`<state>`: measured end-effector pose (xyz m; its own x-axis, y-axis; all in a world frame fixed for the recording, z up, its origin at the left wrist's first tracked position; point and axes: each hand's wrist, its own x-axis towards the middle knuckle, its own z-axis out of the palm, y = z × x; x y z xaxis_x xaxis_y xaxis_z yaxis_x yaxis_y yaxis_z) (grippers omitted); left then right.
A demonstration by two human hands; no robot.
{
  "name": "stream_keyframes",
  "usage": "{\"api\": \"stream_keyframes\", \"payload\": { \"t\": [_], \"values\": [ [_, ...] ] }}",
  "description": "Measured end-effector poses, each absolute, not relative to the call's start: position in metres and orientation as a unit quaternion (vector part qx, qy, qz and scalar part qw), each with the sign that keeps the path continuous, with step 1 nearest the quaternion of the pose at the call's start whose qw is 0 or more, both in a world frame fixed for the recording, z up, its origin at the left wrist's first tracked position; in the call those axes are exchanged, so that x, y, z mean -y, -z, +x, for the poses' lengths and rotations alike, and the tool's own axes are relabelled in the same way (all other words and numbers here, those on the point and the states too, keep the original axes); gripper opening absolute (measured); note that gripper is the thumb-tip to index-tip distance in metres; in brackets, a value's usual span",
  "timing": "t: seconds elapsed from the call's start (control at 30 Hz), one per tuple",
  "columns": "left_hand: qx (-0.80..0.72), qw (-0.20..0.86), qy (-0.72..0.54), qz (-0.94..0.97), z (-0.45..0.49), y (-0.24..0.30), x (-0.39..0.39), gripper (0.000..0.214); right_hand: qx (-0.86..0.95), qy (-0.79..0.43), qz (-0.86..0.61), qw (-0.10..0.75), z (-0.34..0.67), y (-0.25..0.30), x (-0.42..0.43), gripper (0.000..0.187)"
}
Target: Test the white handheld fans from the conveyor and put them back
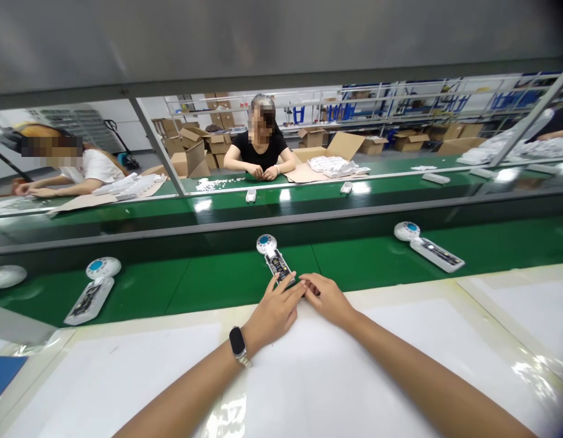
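Pinching the lower end of a white handheld gadget [276,263] with my left hand [274,311], fingers curled over it, though I can't tell how tight. Right hand [327,298] sits just beside it, fingers together and loosely curled, tips about meeting the left fingers, with nothing in it that I can see. The gadget's back is open with a circuit board showing, and it lies on the green conveyor belt [226,283] at the near edge, by the white work bench [126,371]. Another gadget [437,254] lies to the right, and one more [88,299] to the left. Past a metal-framed glass screen [156,146], a co-worker in a black top [260,151] sits at a second belt, with cardboard boxes [190,159] and metal shelving [354,109] behind.
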<state>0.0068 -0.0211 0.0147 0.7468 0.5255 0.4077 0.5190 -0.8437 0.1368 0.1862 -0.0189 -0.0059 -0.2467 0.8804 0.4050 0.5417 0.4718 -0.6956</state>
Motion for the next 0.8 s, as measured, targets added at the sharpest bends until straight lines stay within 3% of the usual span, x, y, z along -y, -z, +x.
{"api": "stream_keyframes", "payload": {
  "t": [0.4, 0.8],
  "values": [
    [-0.235, 0.040, -0.306, 0.922, 0.0032, -0.0131, 0.0211, 0.042, 0.811, -0.200, -0.418, 0.358, 0.1837, -0.0026, 0.0239, 0.020],
    [-0.285, 0.038, -0.285, 0.914, 0.0013, -0.0092, 0.0207, 0.048, 0.813, -0.161, -0.431, 0.357, 0.1814, -0.0003, 0.0217, 0.019]
  ]
}}
